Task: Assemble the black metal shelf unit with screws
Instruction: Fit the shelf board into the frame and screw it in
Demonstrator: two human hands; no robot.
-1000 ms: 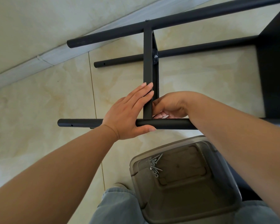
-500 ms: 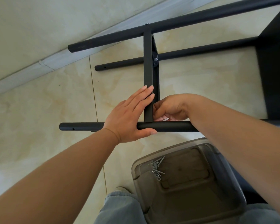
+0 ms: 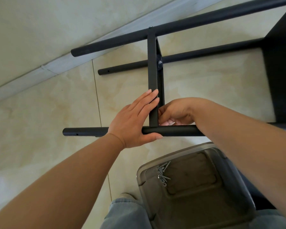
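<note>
The black metal shelf frame lies on its side on the tiled floor. A flat crossbar [image 3: 152, 66] runs from the far tube [image 3: 188, 25] to the near tube [image 3: 180, 131]. My left hand [image 3: 134, 119] presses its straight fingers against the crossbar's left face, with the thumb lying under the near tube. My right hand [image 3: 177, 111] is curled behind the crossbar at that joint and pinches a small silvery screw [image 3: 171, 123]. Its fingertips are mostly hidden by the crossbar and the tube.
A smoky clear plastic box [image 3: 155, 164] sits by my knees and holds several loose screws [image 3: 162, 174]. A third tube [image 3: 196, 54] and a black shelf panel [image 3: 281, 63] lie further right. The wall's baseboard [image 3: 40, 70] runs behind the frame.
Both hands stay at the same joint. My right hand's fingers have shifted slightly around the screw, and my view has drifted a little.
</note>
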